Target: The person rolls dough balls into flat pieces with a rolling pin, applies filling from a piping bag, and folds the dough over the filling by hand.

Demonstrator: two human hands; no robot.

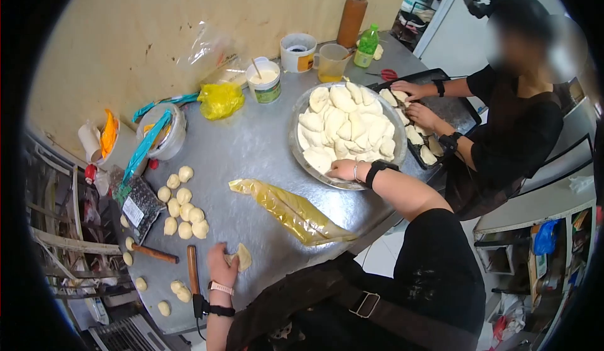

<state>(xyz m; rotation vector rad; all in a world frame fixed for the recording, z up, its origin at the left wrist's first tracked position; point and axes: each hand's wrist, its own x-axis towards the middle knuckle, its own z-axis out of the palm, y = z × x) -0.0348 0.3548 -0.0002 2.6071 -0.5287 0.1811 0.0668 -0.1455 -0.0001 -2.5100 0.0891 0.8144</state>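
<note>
With the left hand (221,266) clasping a flattened dough round (243,256) at the near left edge of the table (251,143) and the right hand (343,170) laid on the near rim of the bowl (293,146) of folded pieces (343,124), its grip unclear, filling seems due, needing the yellow bag (292,212) between them.

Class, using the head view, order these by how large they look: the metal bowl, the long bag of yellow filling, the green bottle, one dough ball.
1. metal bowl
2. long bag of yellow filling
3. green bottle
4. dough ball
The bottle stands farthest from the camera, so it likely looks smaller than it is.
</note>
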